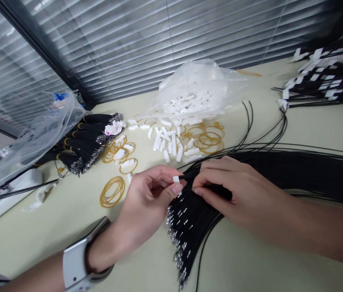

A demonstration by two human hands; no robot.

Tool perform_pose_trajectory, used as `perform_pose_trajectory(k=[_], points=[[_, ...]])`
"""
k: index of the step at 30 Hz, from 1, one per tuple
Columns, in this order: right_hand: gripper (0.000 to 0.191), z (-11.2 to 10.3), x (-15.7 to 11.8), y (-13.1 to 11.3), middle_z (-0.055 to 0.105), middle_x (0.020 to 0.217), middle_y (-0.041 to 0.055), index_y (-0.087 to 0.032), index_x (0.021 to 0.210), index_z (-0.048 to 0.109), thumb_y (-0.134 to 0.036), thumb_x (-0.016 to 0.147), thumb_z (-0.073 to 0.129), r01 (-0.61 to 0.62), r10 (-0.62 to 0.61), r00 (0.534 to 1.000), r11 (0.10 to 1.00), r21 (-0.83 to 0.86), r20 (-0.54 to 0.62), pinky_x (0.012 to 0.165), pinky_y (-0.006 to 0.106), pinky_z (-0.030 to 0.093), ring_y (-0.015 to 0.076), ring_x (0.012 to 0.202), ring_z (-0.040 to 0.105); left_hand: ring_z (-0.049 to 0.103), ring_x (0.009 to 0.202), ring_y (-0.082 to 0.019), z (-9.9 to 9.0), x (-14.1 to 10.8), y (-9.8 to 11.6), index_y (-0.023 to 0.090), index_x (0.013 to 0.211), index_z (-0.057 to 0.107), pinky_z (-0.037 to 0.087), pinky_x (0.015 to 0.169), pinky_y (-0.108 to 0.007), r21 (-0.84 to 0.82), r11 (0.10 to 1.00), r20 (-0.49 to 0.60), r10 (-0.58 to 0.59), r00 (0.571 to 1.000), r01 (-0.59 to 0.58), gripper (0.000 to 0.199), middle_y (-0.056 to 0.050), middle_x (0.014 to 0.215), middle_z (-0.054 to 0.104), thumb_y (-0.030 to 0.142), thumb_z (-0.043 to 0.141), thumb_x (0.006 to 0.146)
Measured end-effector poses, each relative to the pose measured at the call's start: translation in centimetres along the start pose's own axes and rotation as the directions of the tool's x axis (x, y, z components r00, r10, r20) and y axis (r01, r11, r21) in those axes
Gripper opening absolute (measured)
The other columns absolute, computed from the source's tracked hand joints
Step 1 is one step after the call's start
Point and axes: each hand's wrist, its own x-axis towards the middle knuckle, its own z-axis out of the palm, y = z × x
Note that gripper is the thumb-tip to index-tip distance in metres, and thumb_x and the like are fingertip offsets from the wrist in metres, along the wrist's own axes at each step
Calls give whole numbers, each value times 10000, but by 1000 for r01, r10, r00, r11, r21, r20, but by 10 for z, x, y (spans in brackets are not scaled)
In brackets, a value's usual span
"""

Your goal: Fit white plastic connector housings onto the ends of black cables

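My left hand (pixel 151 198) pinches a small white connector housing (pixel 176 179) between thumb and forefinger. Close to its right, my right hand (pixel 232 182) has thumb and forefinger pressed together on a thin black wire (pixel 187 189) that leads toward the housing. Whether the wire's tip is inside the housing, I cannot tell. Beneath both hands lies a thick bundle of black wires (pixel 311 174), its silver metal terminals (pixel 177 243) fanned out at the lower left end. Several loose white housings (pixel 173 144) are scattered just beyond my hands.
A clear plastic bag (pixel 198 87) of white pieces rests against the window blinds. Yellow rubber bands (pixel 112 192) lie on the pale table (pixel 68 223). Other black wire bundles (pixel 83 142) are at the left, and wires with white housings (pixel 326 77) at the far right.
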Motion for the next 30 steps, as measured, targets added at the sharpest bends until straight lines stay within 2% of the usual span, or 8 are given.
perform_pose_trajectory(k=[6, 13, 15, 19, 22, 26, 28, 30], points=[[163, 1, 3, 0, 544, 716, -24, -172, 743, 574, -160, 832, 438, 32, -32, 999, 999, 7, -3, 668, 222, 298, 75, 689, 462, 519, 578, -46, -3, -1, -1, 121, 785, 601, 407, 534, -133, 25, 1000, -2, -4, 1000, 4, 152, 4, 651, 607, 186, 651, 657], [107, 0, 0, -1, 537, 779, -8, -159, 769, 532, -170, 824, 441, 36, -37, 998, 999, -27, -41, 687, 229, 337, 86, 740, 456, 520, 606, -40, -14, 7, 5, 136, 841, 616, 398, 545, -128, -13, 1000, 113, -26, 993, 27, 235, -4, 700, 619, 255, 677, 648], [82, 0, -1, -1, 538, 792, 4, -162, 829, 533, -151, 806, 456, 37, -42, 995, 997, -64, -87, 700, 239, 354, 97, 760, 466, 491, 574, -33, -16, 9, 6, 138, 834, 621, 365, 504, -125, -16, 1000, 124, -5, 992, 7, 221, 3, 679, 603, 262, 668, 657], [254, -2, -3, -2, 542, 831, 38, -158, 1042, 477, -132, 791, 443, 72, -100, 982, 983, -169, -162, 715, 263, 397, 121, 799, 498, 436, 517, -25, -16, 10, 7, 136, 822, 617, 332, 447, -119, -37, 998, 138, 56, 989, -51, 217, 20, 610, 543, 288, 651, 670], [345, -8, -3, -5, 539, 923, 56, -170, 1133, 429, -177, 789, 448, 124, -155, 983, 956, -267, -98, 716, 290, 422, 142, 816, 512, 408, 495, -19, -17, 9, 11, 128, 823, 616, 338, 432, -115, -47, 996, 127, 86, 988, -80, 242, 25, 583, 515, 310, 652, 667], [303, -21, -2, -9, 530, 940, 45, -178, 1081, 467, -231, 783, 461, 111, -123, 992, 959, -262, -30, 695, 282, 439, 134, 796, 512, 460, 541, -20, -22, 8, 22, 132, 837, 617, 368, 457, -101, -37, 995, 134, 95, 986, -91, 246, 8, 649, 561, 310, 652, 671], [318, -29, 0, -10, 521, 959, 48, -170, 1076, 472, -246, 767, 481, 100, -117, 991, 971, -216, -67, 753, 288, 437, 137, 860, 498, 486, 575, -17, -25, 7, 30, 145, 844, 621, 389, 491, -92, -36, 994, 138, 107, 985, -103, 232, 6, 683, 582, 296, 655, 671], [418, -37, 6, -9, 483, 1077, 68, -161, 1132, 450, -270, 736, 525, 89, -109, 987, 982, -165, -116, 885, 336, 389, 173, 1027, 436, 501, 601, -13, -27, 5, 38, 160, 866, 625, 403, 522, -83, -47, 993, 134, 118, 984, -113, 234, 2, 728, 602, 286, 659, 672]])
